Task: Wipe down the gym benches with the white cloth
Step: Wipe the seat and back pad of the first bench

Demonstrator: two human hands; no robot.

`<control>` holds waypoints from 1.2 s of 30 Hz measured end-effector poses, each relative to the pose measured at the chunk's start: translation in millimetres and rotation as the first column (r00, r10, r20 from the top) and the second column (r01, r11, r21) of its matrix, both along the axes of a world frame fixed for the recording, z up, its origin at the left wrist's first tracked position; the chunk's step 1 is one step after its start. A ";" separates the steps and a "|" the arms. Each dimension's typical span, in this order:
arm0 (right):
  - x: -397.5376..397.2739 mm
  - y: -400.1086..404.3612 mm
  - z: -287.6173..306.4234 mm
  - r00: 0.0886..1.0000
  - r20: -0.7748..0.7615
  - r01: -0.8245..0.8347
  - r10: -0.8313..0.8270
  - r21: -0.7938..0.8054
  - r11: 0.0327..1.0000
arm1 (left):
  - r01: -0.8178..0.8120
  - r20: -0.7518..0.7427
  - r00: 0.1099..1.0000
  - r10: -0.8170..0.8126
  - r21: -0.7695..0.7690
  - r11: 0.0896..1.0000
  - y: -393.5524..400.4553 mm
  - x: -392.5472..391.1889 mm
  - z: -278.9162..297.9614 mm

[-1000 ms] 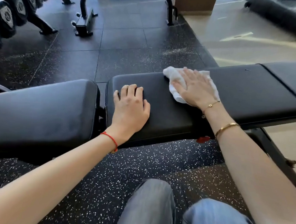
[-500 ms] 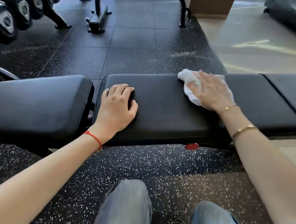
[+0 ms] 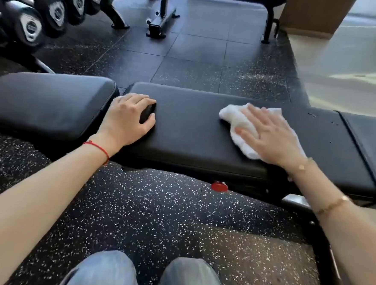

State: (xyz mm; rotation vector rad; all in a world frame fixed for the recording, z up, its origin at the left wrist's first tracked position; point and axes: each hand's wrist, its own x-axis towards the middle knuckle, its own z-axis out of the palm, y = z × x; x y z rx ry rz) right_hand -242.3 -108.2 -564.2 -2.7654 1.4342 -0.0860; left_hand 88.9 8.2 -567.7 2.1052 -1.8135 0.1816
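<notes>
White cloth point(image 3: 241, 124) down flat on the black bench pad point(image 3: 187, 138), bunched and crumpled, and the right hand point(image 3: 269, 137) is spread right on top of it, fingers straight and fanned, palm pressing it into the vinyl. A lobe of cloth pokes out past the fingertips on the left, another strip shows under the heel of the hand at the pad's near edge. Two thin gold bracelets point(image 3: 332, 203) on that forearm.

Over to the left hand point(image 3: 128, 118), well apart from the cloth: it sits at the pad's left end, fingers curled over the end edge into the gap, thumb lying on top, gripping the pad itself. Red string bracelet point(image 3: 97, 148) at the wrist.

Just left of that hand, a second black pad point(image 3: 45, 103) across the gap. Right of the right hand, a seam and a further pad section point(image 3: 369, 141). Below the right wrist, a red knob point(image 3: 219, 186) under the bench. Beyond the hands, speckled rubber floor point(image 3: 177, 219), a dumbbell rack point(image 3: 35, 18) far left, another bench frame point(image 3: 162, 22) farther back. Blue jeans knees point(image 3: 146, 275) nearest the camera.
</notes>
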 end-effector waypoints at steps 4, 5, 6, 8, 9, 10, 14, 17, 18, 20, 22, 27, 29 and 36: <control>32.9 -20.1 -1.4 0.999 -0.026 0.046 -0.045 0.035 0.998 | -0.048 -0.012 0.999 0.048 -0.015 0.999 3.2 -6.4 2.2; 42.5 -13.6 -1.0 1.000 -0.020 0.004 -0.003 0.043 0.999 | -0.055 -0.014 0.998 0.055 -0.021 0.998 3.7 -6.5 2.9; 49.3 -4.8 -1.5 0.999 -0.015 -0.049 0.050 0.045 0.998 | -0.061 -0.014 0.998 0.061 -0.026 0.998 4.2 -6.0 3.3; 50.4 19.1 -4.9 0.987 0.000 -0.163 0.163 0.018 0.987 | -0.071 -0.003 0.997 0.071 -0.035 0.997 4.8 -4.7 2.9; 45.3 31.4 -5.7 0.979 0.018 -0.205 0.205 0.002 0.979 | -0.070 0.004 0.998 0.070 -0.036 0.997 4.8 -4.4 2.7; 37.6 42.0 -6.2 0.969 0.036 -0.244 0.245 -0.021 0.970 | -0.070 0.007 0.997 0.070 -0.035 0.997 4.6 -4.3 3.0; -3.9 72.0 -14.8 0.934 -0.011 -0.352 0.358 -0.209 0.912 | -0.068 0.026 0.997 0.069 -0.034 0.997 6.2 -4.0 2.4; -15.6 78.8 -20.5 0.946 -0.066 -0.321 0.316 -0.296 0.900 | -0.058 -0.043 0.997 0.057 -0.037 0.998 9.7 -5.8 -3.2; -8.6 80.4 -20.9 0.950 -0.080 -0.311 0.301 -0.300 0.902 | -0.064 -0.090 0.994 0.060 -0.035 0.997 10.4 -7.7 -5.4; 18.6 86.9 -21.1 0.943 -0.121 -0.333 0.311 -0.278 0.901 | -0.073 -0.136 0.988 0.069 -0.024 0.997 11.2 -13.5 -9.6; 54.7 96.1 -25.7 0.929 -0.153 -0.368 0.338 -0.286 0.885 | -0.082 -0.135 0.988 0.078 -0.024 0.996 12.7 -16.3 -11.4; 74.0 106.2 -34.5 0.945 -0.157 -0.326 0.286 -0.404 0.855 | -0.068 -0.133 0.989 0.063 -0.038 0.997 15.3 -14.2 -12.9; 43.5 101.8 -41.8 0.951 -0.106 -0.304 0.290 -0.485 0.820 | -0.075 -0.126 0.990 0.069 -0.040 0.996 14.4 -13.2 -14.9; 32.4 96.6 -45.8 0.976 -0.056 -0.206 0.209 -0.531 0.822 | -0.099 -0.104 0.990 0.094 -0.049 0.994 9.7 -13.1 -20.5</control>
